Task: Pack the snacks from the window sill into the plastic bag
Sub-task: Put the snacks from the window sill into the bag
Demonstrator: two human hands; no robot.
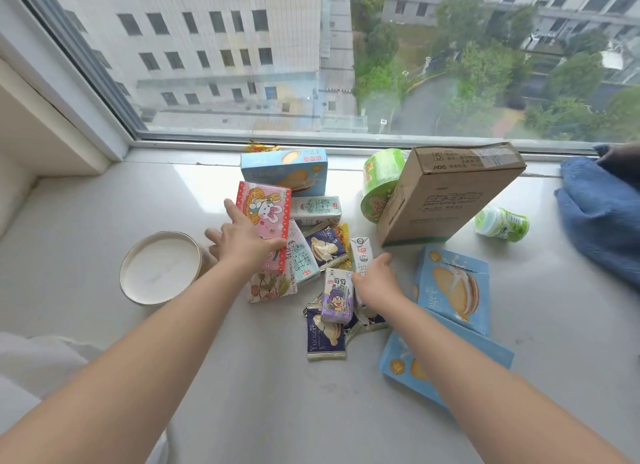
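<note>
Several snacks lie in a heap on the white window sill. My left hand grips a pink box with a rabbit picture, thumb on its front, forefinger stretched along its left edge. My right hand lies with fingers fairly straight over a small white milk carton, its thumb beside a purple grape drink carton. Around them are a blue biscuit box, dark Yuoger packets and two light blue biscuit packs. White crumpled material at the lower left may be the plastic bag.
A tilted cardboard box leans over a green noodle cup. A green-white bottle lies to its right, beside a blue cloth. A paper tub with a white lid stands left of my left hand. The window glass runs along the back.
</note>
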